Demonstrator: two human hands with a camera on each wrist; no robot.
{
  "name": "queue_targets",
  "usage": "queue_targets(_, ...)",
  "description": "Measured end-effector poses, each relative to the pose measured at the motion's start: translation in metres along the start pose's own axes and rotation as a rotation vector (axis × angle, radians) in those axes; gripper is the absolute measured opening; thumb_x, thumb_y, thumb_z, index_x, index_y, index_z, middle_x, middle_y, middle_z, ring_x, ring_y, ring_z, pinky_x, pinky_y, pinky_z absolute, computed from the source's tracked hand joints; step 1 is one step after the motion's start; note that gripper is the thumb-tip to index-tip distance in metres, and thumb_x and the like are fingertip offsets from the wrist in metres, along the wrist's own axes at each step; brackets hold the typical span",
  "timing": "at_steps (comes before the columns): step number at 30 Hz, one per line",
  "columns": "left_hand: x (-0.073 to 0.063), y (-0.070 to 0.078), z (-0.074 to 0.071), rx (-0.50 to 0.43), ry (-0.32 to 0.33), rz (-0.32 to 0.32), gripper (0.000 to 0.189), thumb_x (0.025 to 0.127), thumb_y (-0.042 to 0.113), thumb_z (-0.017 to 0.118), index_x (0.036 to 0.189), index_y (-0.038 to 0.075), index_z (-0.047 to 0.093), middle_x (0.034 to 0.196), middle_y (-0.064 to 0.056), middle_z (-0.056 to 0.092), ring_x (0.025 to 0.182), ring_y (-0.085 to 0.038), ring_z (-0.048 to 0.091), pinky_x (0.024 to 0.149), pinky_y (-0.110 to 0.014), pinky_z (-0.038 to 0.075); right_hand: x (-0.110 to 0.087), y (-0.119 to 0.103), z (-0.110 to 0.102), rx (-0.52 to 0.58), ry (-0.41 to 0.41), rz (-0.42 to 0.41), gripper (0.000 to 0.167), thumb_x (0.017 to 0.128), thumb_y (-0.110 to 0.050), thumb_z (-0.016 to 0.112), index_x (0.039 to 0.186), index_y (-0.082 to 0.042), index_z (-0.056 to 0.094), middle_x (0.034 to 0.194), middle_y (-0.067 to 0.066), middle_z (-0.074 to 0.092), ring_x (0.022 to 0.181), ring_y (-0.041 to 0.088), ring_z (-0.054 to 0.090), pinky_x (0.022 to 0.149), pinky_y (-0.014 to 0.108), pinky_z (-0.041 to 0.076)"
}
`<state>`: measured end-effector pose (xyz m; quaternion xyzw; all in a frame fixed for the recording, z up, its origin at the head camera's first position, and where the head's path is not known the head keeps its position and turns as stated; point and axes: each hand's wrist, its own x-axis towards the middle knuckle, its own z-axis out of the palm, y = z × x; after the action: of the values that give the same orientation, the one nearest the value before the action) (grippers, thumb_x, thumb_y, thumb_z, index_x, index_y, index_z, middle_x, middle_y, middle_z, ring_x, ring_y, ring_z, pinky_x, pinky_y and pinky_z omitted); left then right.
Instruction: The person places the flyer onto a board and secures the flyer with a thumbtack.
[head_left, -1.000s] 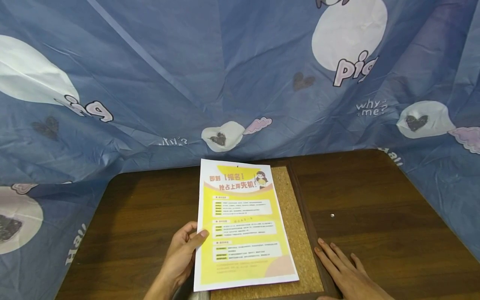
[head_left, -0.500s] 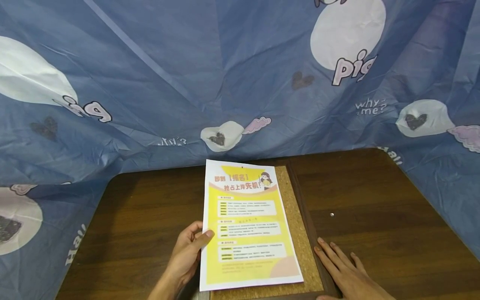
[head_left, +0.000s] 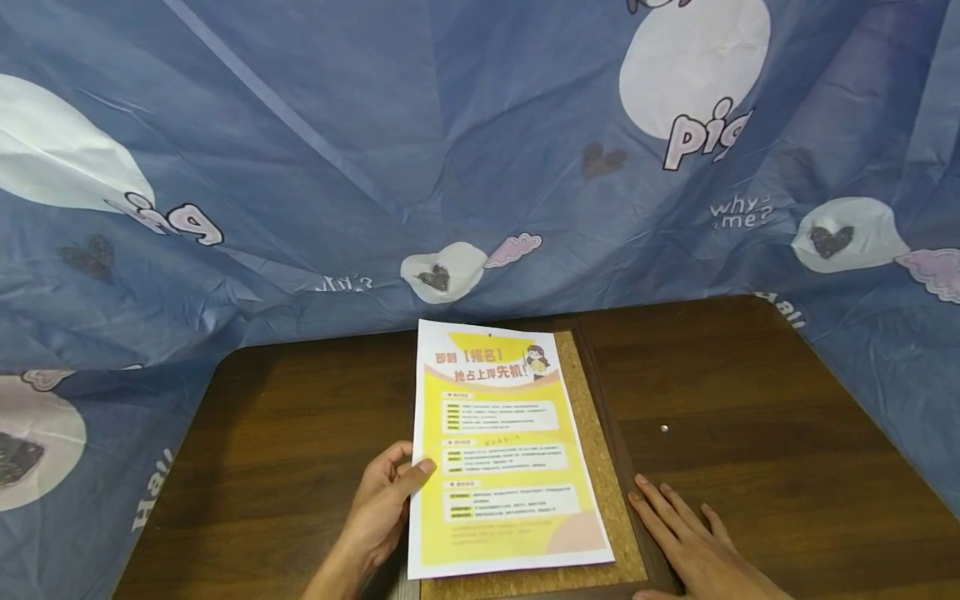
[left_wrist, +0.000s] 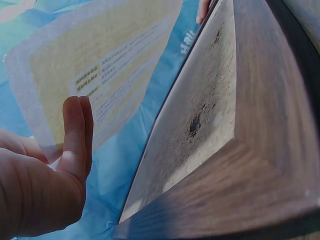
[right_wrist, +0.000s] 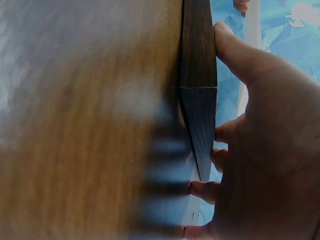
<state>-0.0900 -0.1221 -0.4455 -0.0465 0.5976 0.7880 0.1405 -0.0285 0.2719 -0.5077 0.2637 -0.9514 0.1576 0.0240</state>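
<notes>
My left hand (head_left: pixel 384 504) pinches the left edge of a printed yellow and white poster (head_left: pixel 495 450), thumb on top and fingers behind. The sheet lies above a framed cork board (head_left: pixel 600 467), covering most of it and leaving a strip of cork bare on the right. In the left wrist view, the poster (left_wrist: pixel 95 45) stands apart from the cork (left_wrist: pixel 200 100), with the fingers (left_wrist: pixel 75 130) behind it. My right hand (head_left: pixel 693 537) rests with extended fingers against the board's brown right frame (head_left: pixel 615 442). In the right wrist view, its thumb (right_wrist: pixel 240 50) touches the frame (right_wrist: pixel 199 45).
A small shiny round thing (head_left: pixel 664 428) lies on the dark wooden table (head_left: pixel 750 375), right of the board. Behind the table hangs a blue patterned cloth (head_left: pixel 337 167). A tiny dark mark (head_left: pixel 491 335) shows near the poster's top edge.
My left hand has moved the poster to the right over the cork board, so less cork shows on that side. My right hand has stayed against the frame.
</notes>
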Motion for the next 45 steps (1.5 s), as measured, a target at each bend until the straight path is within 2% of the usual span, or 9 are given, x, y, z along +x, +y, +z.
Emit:
queue_targets(14, 0.005, -0.007, 0.008, 0.003, -0.044, -0.003, 0.020, 0.098, 0.001, 0.054, 0.112, -0.012, 0.047, 0.097, -0.021, 0.072, 0.077, -0.023, 0.073, 0.066, -0.032, 0.059, 0.000, 0.001, 0.000, 0.002, 0.003, -0.001, 0.104, 0.079, -0.061, 0.074, 0.158, -0.017, 0.023, 0.164, 0.003, 0.015, 0.128, 0.050, 0.041, 0.077, 0.077, 0.039)
queue_targets(22, 0.007, -0.009, 0.012, -0.003, -0.016, -0.003, 0.014, 0.098, 0.000, 0.054, 0.106, -0.009, 0.048, 0.094, -0.020, 0.072, 0.075, -0.022, 0.072, 0.064, -0.032, 0.059, 0.000, 0.000, 0.001, -0.033, 0.023, -0.009, 0.107, 0.077, -0.063, 0.074, 0.158, -0.016, 0.023, 0.164, 0.004, 0.016, 0.127, 0.049, 0.043, 0.078, 0.076, 0.040)
queue_targets(31, 0.010, -0.009, 0.016, 0.002, -0.020, -0.015, 0.019, 0.098, -0.001, 0.053, 0.113, -0.011, 0.046, 0.102, -0.025, 0.070, 0.081, -0.026, 0.072, 0.068, -0.034, 0.059, -0.001, 0.000, 0.002, -0.037, 0.024, -0.006, 0.106, 0.077, -0.064, 0.073, 0.158, -0.017, 0.023, 0.164, 0.003, 0.016, 0.128, 0.048, 0.043, 0.078, 0.076, 0.040)
queue_targets(45, 0.016, -0.013, 0.021, 0.000, -0.013, -0.003, 0.022, 0.098, -0.001, 0.052, 0.115, -0.013, 0.046, 0.102, -0.025, 0.070, 0.082, -0.025, 0.072, 0.068, -0.032, 0.059, -0.001, 0.000, 0.001, -0.006, 0.004, 0.007, 0.103, 0.080, -0.063, 0.072, 0.158, -0.017, 0.023, 0.164, 0.001, 0.015, 0.129, 0.048, 0.042, 0.078, 0.076, 0.039)
